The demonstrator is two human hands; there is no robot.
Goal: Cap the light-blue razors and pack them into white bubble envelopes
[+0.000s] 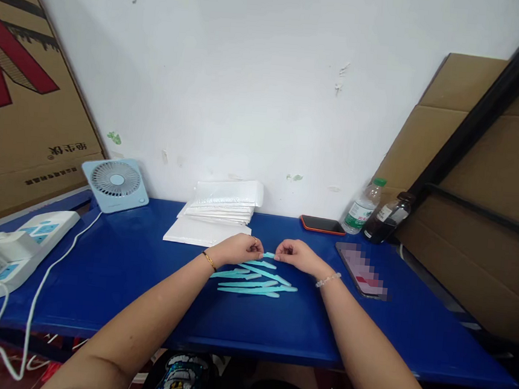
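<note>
Between my two hands is a slim turquoise eyebrow razor [269, 255], held just above the blue table. My left hand [242, 248] pinches one end of it, fingers closed. At the other end, the thumb and fingertips of my right hand [296, 255] are closed on it too. Several more turquoise eyebrow razors [251, 286] lie in a loose, crossing pile right below my hands. A stack of white padded envelopes [211, 231] is behind my left hand, partly covered by it.
A light blue fan [116, 181] and a white power strip [22, 252] with cables are at the left. To the right are an orange-edged phone [323, 225], another phone [359, 270], a green-capped bottle [361, 211] and a dark drink bottle [387, 219]. Cardboard [474, 237] flanks the table [110, 284].
</note>
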